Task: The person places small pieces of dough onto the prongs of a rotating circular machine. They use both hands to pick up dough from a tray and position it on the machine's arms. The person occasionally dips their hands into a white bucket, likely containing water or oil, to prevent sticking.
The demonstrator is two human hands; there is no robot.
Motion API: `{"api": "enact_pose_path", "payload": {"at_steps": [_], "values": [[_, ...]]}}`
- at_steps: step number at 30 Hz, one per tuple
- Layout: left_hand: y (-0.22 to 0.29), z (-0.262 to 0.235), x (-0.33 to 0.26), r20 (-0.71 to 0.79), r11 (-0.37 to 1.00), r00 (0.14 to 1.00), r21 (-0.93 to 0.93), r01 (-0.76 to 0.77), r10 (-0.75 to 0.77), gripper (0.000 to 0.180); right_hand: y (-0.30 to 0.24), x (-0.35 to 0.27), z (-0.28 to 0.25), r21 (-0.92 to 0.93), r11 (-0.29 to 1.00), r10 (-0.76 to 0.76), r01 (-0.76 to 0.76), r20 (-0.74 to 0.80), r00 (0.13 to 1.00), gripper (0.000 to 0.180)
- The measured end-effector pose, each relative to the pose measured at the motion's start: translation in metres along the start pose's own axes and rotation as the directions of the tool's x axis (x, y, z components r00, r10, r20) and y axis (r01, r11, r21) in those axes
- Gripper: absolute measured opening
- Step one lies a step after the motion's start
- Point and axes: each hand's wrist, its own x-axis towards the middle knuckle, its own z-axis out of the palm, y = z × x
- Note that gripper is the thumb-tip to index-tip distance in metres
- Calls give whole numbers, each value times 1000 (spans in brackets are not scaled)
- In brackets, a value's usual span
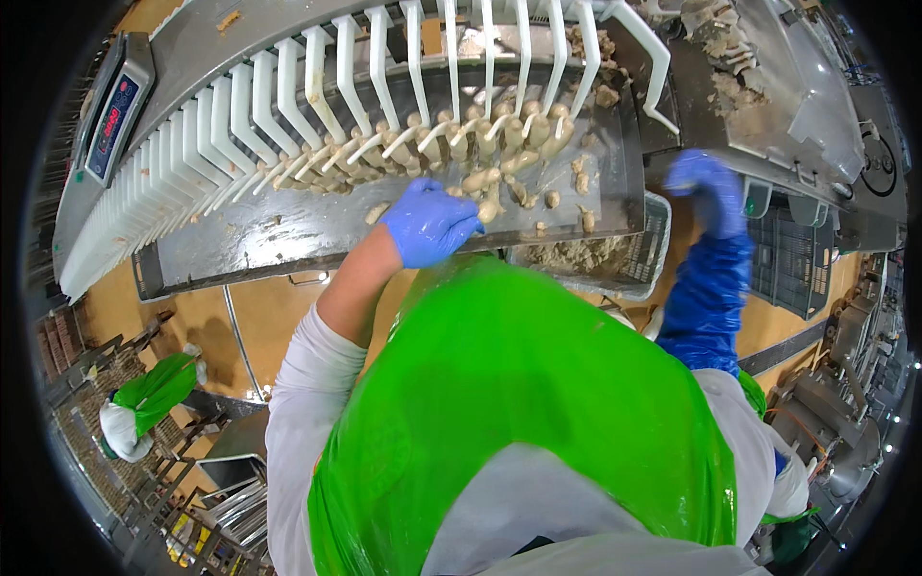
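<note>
In the head view, the left hand [429, 223], gloved in blue, is laid on the metal surface [279, 230] of a processing machine, its fingers [464, 227] curled loosely around the pale beige dough pieces [490, 178] lying just beyond them; whether a piece is actually gripped cannot be told. More of these pieces are gathered under a row of white plastic prongs [317, 86] that arches over the tray. The right hand [706, 182], also in a blue glove with a blue sleeve cover, is raised at the tray's right end, blurred, so the state of its fingers cannot be told. Below the tray edge, a grey crate [639, 254] holding crumbled scraps is seen. A green apron [519, 413] fills the lower middle. At lower left, another person [144, 403] in green is seen, well apart.
</note>
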Motion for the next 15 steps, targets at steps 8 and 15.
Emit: {"api": "enact_pose_path", "payload": {"at_steps": [8, 15], "values": [[3, 8, 43, 237, 918, 970, 394, -38, -62, 18, 179, 78, 125, -326, 937, 141, -123, 32, 989, 35], [-2, 24, 72, 238, 916, 948, 387, 108, -213, 27, 166, 62, 124, -202, 966, 221, -160, 330, 918, 37]]}}
